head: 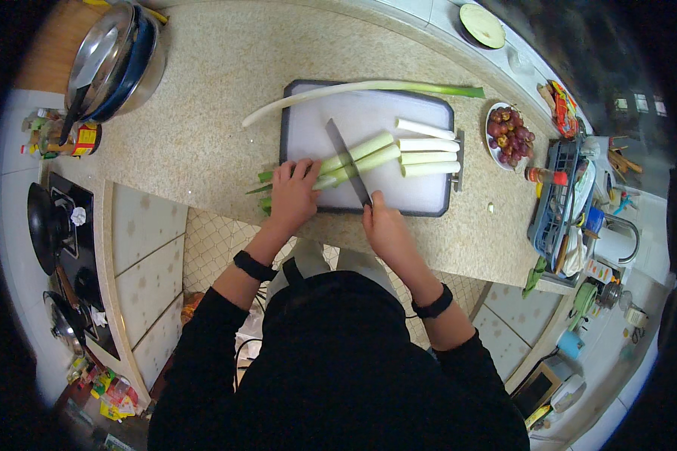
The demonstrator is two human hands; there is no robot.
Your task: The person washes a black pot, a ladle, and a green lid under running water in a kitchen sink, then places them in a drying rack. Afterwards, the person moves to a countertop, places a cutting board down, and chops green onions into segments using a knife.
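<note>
My right hand (pixel 388 228) grips the handle of a kitchen knife (pixel 347 158), whose blade lies across two green-white leek stalks (pixel 375 154). With bent fingers my left hand (pixel 294 189) presses those stalks down, left of the blade. Their dark green ends stick out beyond the board's left edge. Under them is a white cutting board (pixel 366 194) with a dark rim. Several cut white leek pieces (pixel 429 158) lie side by side at its right end. One long whole leek (pixel 338 90) rests along the far edge, overhanging on both sides.
A bowl of grapes (pixel 509 138) stands right of the board, near a red-capped bottle (pixel 546 176) and a blue dish rack (pixel 553 208). Stacked pans (pixel 118 62) occupy the far left. Past the counter's left end is a stove with a black wok (pixel 40 228).
</note>
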